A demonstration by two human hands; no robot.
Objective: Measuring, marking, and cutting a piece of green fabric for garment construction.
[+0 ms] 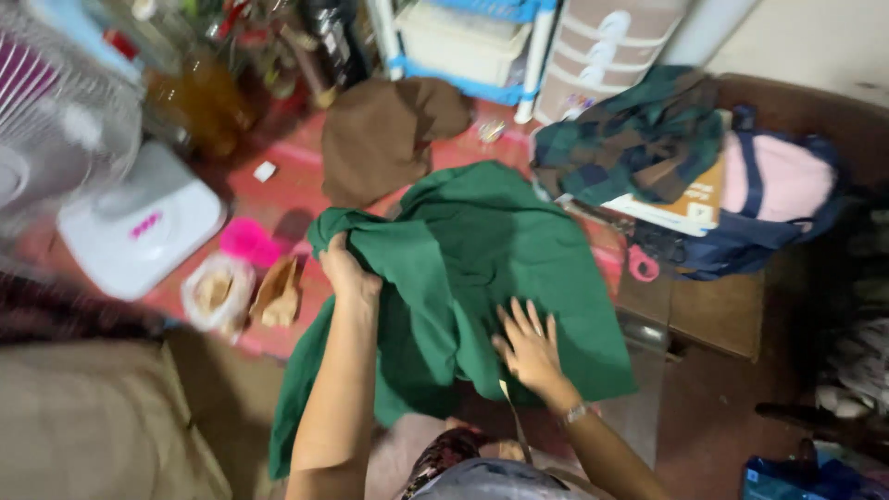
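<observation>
Large dark-green cotton garment (482, 268) lies spread centre frame, draped over the lap and onto the red floor mat (296, 190). Left hand (347, 268), at 9 o'clock of the cloth, is clenched on a bunched fold, lifting that edge. Right hand (530, 347), at 5 o'clock, is released, fingers splayed flat, pressing the fabric down, probably to keep it taut. Brown cloth (384, 134) lies at 11 o'clock, plaid shirt (630, 139) at 2.
</observation>
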